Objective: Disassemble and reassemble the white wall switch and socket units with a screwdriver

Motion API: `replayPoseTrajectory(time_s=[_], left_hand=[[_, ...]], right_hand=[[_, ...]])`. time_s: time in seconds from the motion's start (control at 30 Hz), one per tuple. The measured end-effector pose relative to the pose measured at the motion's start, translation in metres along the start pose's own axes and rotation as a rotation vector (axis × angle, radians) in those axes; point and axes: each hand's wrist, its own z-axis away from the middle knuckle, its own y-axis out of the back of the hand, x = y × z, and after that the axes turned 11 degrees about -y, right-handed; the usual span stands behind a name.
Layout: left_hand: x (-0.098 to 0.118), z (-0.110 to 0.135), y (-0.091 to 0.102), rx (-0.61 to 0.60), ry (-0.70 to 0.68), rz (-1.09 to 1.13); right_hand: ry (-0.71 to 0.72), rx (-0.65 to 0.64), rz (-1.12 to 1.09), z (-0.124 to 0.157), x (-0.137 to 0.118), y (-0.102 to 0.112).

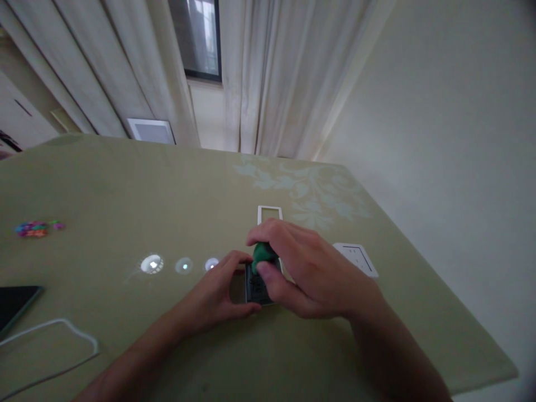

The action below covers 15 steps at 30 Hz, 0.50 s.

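My right hand (310,268) grips a green, rounded tool handle (264,254), with fingers over its top and the thumb at its near side. The handle points down at a small, dark square socket module (256,287) on the table, and its lower tip is hidden. From the left, my left hand (224,290) holds the module's edges between fingers and thumb. Part of the module lies hidden under my right hand. Just beyond the hands lies a white rectangular frame (270,207). A white socket plate (357,258) with small holes rests to the right, partly behind my right hand.
A pale green cloth covers the table (125,195). Small colourful pieces (37,229) lie at far left, above a dark flat device (17,304) and a white cable (62,321). Light spots (151,264) shine left of my hands. A wall (460,139) borders the right side.
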Motion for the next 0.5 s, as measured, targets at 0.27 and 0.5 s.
replayPoseTrajectory(time_s=[0.27, 0.5], left_hand=[[0.0018, -0.0022, 0.0002, 0.005, -0.024, -0.013], [-0.0017, -0.0004, -0.0026, 0.059, -0.081, -0.109]], right_hand=[[0.010, 0.003, -0.028, 0.0012, -0.0016, 0.0029], [0.058, 0.053, 0.025, -0.0021, -0.0045, 0.0010]])
